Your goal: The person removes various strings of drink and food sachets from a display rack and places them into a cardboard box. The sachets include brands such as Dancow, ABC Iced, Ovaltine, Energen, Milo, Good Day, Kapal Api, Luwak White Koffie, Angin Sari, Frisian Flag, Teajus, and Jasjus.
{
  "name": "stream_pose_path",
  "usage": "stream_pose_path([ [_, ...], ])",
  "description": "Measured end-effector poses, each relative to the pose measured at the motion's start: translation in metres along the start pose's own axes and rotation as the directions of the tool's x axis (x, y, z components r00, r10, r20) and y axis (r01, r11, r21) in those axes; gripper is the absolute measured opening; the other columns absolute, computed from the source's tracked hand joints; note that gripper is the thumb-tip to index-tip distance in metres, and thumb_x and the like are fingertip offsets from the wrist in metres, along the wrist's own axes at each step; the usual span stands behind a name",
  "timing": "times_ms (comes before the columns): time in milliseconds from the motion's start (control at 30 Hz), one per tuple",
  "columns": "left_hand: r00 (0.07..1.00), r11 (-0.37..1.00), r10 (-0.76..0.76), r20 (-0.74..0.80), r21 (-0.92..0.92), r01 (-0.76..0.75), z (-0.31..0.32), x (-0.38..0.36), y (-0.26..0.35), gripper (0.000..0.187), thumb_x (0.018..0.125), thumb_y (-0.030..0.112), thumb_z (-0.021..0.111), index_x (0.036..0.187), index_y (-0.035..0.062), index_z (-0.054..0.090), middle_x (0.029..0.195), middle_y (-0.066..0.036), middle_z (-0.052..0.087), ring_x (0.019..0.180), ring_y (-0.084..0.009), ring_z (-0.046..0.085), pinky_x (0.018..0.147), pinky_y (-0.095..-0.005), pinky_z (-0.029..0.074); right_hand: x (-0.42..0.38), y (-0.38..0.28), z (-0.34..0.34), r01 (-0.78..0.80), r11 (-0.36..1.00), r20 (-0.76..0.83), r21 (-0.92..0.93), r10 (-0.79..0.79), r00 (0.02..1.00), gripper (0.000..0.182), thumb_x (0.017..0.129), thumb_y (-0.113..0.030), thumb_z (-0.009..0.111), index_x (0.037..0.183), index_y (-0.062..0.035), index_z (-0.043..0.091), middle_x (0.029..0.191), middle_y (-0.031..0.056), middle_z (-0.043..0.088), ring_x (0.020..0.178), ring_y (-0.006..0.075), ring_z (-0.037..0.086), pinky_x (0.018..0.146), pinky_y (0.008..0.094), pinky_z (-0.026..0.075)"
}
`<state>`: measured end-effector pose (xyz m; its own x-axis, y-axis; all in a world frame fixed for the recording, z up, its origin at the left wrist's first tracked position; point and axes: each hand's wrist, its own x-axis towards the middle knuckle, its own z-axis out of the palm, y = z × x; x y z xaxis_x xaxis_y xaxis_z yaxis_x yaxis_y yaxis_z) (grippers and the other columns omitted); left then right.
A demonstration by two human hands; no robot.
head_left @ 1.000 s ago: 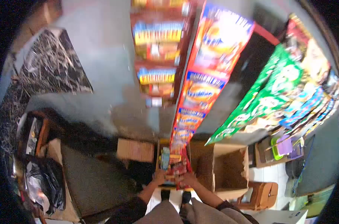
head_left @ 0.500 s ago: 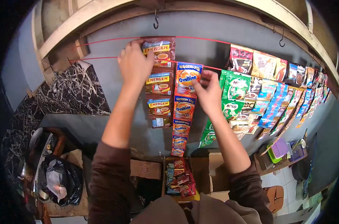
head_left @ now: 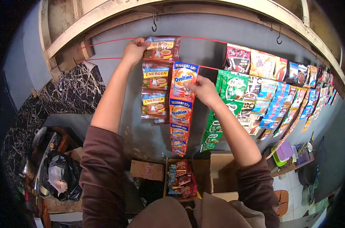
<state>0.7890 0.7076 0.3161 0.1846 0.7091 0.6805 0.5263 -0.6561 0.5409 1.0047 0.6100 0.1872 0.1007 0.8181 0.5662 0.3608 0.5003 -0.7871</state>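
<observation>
Ovaltine strip (head_left: 180, 110) hangs lengthwise downward, left of the nearer right hand (head_left: 204, 90) pinching its edge, while the left hand (head_left: 135, 51) pinches the Energen strip (head_left: 155, 76).

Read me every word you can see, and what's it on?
"ENERGEN": hanging brown rectangular sachets
"BIGGER! 22g", "Ovaltine": orange-and-blue rectangular sachets
"MILO": shiny green rectangular sachets
"ABC": dark-and-white sachets
"Good Day": light-blue rectangular sachets
Too small or blurred: brown cardboard box, small red sachets, other hanging sachets.

Right hand (head_left: 203, 90) partly hides top Ovaltine sachet (head_left: 182, 78).
</observation>
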Motion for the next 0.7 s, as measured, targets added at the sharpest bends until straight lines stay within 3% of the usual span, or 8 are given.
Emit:
stream_pose_path([
  [67,0.999,0.907,-0.044,-0.002,-0.42,0.039,0.001,-0.01,0.026,0.017,0.084,0.02,0.048,0.072,0.008,0.048,0.066,0.003,0.048,0.061,-0.0062,0.041,0.055,-0.0224,0.034,-0.006,-0.029,0.001,0.04,0.98,-0.031,0.195,-0.035,0.999,0.027,0.078,-0.021,0.054,0.093,0.0017,0.054,0.081,0.01,0.06,0.069,0.0122,0.056,0.062,0.0274,0.045],
  [167,0.994,0.795,-0.088,-0.058,-0.605,0.035,0.013,0.005,0.024,0.015,0.086,0.021,0.045,0.078,0.0082,0.047,0.068,0.001,0.05,0.062,-0.0073,0.044,0.056,-0.0243,0.038,-0.001,-0.064,-0.007,-0.05,0.895,-0.079,0.443,0.095,0.992,0.018,0.084,-0.02,0.045,0.089,-0.0024,0.048,0.077,0.004,0.055,0.065,0.0092,0.052,0.062,0.0253,0.044],
  [233,0.992,0.848,-0.113,-0.06,-0.527,0.064,0.015,0.006,0.029,0.013,0.086,0.021,0.043,0.083,0.0085,0.046,0.07,-0.001,0.052,0.063,-0.0096,0.048,0.061,-0.0256,0.041,0.008,-0.08,-0.017,-0.107,0.882,-0.123,0.459,0.182,0.976,0.016,0.084,-0.02,0.045,0.083,-0.004,0.046,0.072,0.0053,0.053,0.064,0.0131,0.054,0.06,0.0288,0.046],
  [333,0.962,0.495,-0.273,-0.026,-0.861,0.117,0.02,-0.005,0.05,0.011,0.086,0.017,0.044,0.083,0.0065,0.044,0.074,-0.006,0.052,0.065,-0.0137,0.049,0.066,-0.0305,0.044,0.023,-0.095,-0.032,-0.087,0.79,-0.095,0.606,0.181,0.979,0.016,0.084,-0.019,0.044,0.085,-0.0034,0.045,0.073,0.0059,0.053,0.064,0.0153,0.054,0.062,0.0307,0.047],
  [500,0.967,0.282,-0.253,-0.016,-0.958,0.058,0.032,-0.006,0.042,0.009,0.086,0.015,0.041,0.087,0.006,0.044,0.082,-0.007,0.052,0.073,-0.0177,0.052,0.068,-0.0328,0.045,0.03,-0.124,-0.054,0.107,0.784,-0.149,0.611,-0.018,0.989,0.013,0.083,-0.019,0.047,0.085,-0.0063,0.044,0.076,0.0036,0.052,0.071,0.0118,0.053,0.068,0.0264,0.045],
  [600,0.996,0.181,-0.055,0.063,-0.981,0.072,0.034,-0.008,0.042,0.012,0.086,0.016,0.041,0.091,0.0051,0.044,0.086,-0.009,0.055,0.076,-0.0186,0.054,0.071,-0.0324,0.045,0.031,-0.13,-0.064,0.22,0.783,-0.188,0.582,-0.134,0.973,0.015,0.079,-0.012,0.053,0.087,-0.0043,0.044,0.076,0.0061,0.055,0.066,0.0129,0.056,0.061,0.0273,0.047],
  [667,0.87,0.303,0.02,0.493,-0.832,0.465,0.032,-0.006,0.048,0.017,0.084,0.018,0.043,0.093,0.0041,0.045,0.089,-0.012,0.057,0.077,-0.0199,0.057,0.071,-0.0337,0.047,0.025,-0.135,-0.064,0.229,0.72,-0.169,0.655,-0.156,0.973,0.021,0.075,-0.008,0.058,0.087,-0.0029,0.043,0.076,0.0077,0.056,0.067,0.0139,0.056,0.062,0.0286,0.048],
  [700,0.867,0.302,0.018,0.498,-0.83,0.47,0.032,-0.002,0.049,0.017,0.084,0.018,0.043,0.093,0.0041,0.045,0.089,-0.012,0.057,0.077,-0.0199,0.057,0.071,-0.0337,0.047,0.025,-0.135,-0.063,0.226,0.72,-0.17,0.656,-0.151,0.974,0.021,0.075,-0.008,0.058,0.087,-0.0029,0.043,0.076,0.0077,0.056,0.067,0.0139,0.056,0.062,0.0286,0.048],
])
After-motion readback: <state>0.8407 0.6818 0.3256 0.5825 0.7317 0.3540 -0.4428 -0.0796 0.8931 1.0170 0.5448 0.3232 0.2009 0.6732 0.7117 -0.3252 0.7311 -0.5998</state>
